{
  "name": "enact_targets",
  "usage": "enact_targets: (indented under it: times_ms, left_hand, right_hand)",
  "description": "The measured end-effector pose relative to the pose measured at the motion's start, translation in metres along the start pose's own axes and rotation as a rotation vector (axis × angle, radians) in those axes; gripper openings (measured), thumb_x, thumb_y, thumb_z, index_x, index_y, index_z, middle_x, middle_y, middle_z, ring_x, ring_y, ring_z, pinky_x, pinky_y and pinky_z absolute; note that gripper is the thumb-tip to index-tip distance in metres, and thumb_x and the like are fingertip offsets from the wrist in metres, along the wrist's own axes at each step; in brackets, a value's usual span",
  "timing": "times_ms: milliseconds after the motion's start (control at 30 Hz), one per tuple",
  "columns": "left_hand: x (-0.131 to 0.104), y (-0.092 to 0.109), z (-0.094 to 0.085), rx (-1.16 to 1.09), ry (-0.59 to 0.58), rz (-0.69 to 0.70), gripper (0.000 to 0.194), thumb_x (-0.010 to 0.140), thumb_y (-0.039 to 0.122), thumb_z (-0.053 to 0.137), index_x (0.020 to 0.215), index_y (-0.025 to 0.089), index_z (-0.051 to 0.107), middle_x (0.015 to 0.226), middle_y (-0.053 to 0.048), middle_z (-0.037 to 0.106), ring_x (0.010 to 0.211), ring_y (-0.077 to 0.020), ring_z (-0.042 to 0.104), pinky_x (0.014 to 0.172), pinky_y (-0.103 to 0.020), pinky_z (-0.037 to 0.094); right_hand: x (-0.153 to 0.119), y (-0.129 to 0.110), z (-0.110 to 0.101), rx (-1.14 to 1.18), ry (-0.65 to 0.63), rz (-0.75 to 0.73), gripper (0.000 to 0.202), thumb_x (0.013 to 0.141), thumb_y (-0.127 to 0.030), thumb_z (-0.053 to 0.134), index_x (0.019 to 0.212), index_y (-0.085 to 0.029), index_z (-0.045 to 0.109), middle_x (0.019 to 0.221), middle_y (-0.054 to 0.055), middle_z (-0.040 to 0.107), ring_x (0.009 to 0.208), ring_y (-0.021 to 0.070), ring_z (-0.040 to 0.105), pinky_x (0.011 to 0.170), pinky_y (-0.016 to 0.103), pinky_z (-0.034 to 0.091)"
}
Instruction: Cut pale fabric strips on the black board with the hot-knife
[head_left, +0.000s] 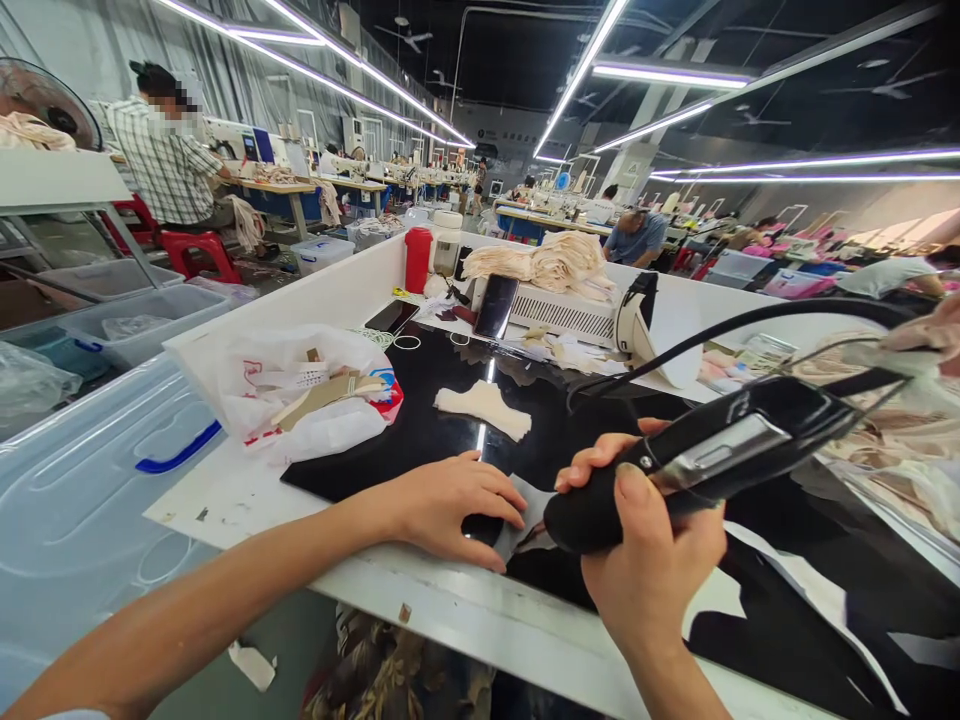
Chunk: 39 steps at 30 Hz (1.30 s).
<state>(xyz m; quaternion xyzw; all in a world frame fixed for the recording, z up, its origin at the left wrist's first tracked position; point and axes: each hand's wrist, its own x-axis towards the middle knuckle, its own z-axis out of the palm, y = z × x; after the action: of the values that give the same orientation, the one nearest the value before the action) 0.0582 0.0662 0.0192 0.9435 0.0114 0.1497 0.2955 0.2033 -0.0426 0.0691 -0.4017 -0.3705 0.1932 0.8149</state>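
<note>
My right hand (660, 560) is wrapped round a black corded electric hand tool (720, 440) with a silver lever along its body. Its narrow metal tip points down and left, at a small thin greyish-white piece (531, 498) on the black sheet (405, 440). My left hand (454, 505) lies flat with fingers spread, its fingertips on the edge of that piece, close to the tool's tip. I cannot make out whether the tip touches the piece. Farther back on the sheet rests a cream fabric piece (486, 405) with a T-like outline.
To the left sits a white plastic bag (300, 400) holding scraps. Behind are a phone (496, 306), a red cup (417, 260) and stacked cream fabric (544, 265). A black cable (750, 315) arches at right. Blue-handled bins (90, 520) stand beside the table; people sew beyond.
</note>
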Motion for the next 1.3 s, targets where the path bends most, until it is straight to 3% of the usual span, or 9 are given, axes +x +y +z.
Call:
enact_targets:
  times_ms: [400, 567, 667, 833, 1300]
  left_hand:
    - [-0.001, -0.006, 0.002, -0.016, 0.0, 0.014, 0.037, 0.085, 0.038, 0.079, 0.118, 0.024, 0.072, 0.133, -0.01, 0.067, 0.13, -0.0282, 0.058, 0.121, -0.054, 0.024]
    - [-0.001, 0.001, -0.003, -0.014, 0.027, -0.002, 0.027, 0.085, 0.038, 0.079, 0.107, 0.023, 0.073, 0.12, -0.006, 0.072, 0.117, -0.0239, 0.065, 0.123, -0.053, 0.019]
    - [-0.002, 0.004, -0.004, -0.004, 0.032, -0.001, 0.03, 0.087, 0.04, 0.078, 0.113, 0.025, 0.072, 0.129, -0.008, 0.069, 0.124, -0.026, 0.062, 0.124, -0.056, 0.017]
    - [-0.003, -0.001, 0.0, 0.019, -0.046, 0.015, 0.04, 0.093, 0.043, 0.07, 0.13, 0.028, 0.065, 0.142, -0.008, 0.062, 0.139, -0.0286, 0.051, 0.124, -0.06, 0.014]
    - [-0.003, -0.001, 0.0, 0.036, -0.062, -0.01, 0.045, 0.093, 0.049, 0.068, 0.133, 0.029, 0.065, 0.143, -0.009, 0.062, 0.14, -0.03, 0.05, 0.123, -0.061, 0.016]
  right_hand:
    - [-0.006, -0.001, -0.001, -0.004, -0.055, 0.02, 0.036, 0.081, -0.031, 0.077, 0.112, -0.026, 0.059, 0.081, -0.003, 0.062, 0.064, 0.0133, 0.059, 0.057, 0.03, 0.054]
    - [0.021, -0.007, -0.008, -0.045, 0.108, -0.104, 0.04, 0.075, -0.031, 0.081, 0.107, -0.023, 0.059, 0.075, -0.005, 0.063, 0.057, 0.0136, 0.058, 0.052, 0.03, 0.054]
    - [0.034, -0.006, -0.014, -0.071, 0.169, -0.15, 0.037, 0.076, -0.029, 0.079, 0.106, -0.023, 0.058, 0.075, -0.005, 0.064, 0.056, 0.0129, 0.058, 0.052, 0.029, 0.053]
    - [0.035, 0.003, -0.02, -0.07, 0.134, -0.161, 0.04, 0.079, -0.03, 0.079, 0.111, -0.024, 0.057, 0.077, -0.005, 0.064, 0.058, 0.0134, 0.059, 0.055, 0.03, 0.053]
    - [0.028, 0.013, -0.021, -0.131, 0.061, -0.149, 0.038, 0.085, -0.03, 0.076, 0.118, -0.025, 0.057, 0.084, -0.005, 0.065, 0.064, 0.0135, 0.062, 0.061, 0.033, 0.055]
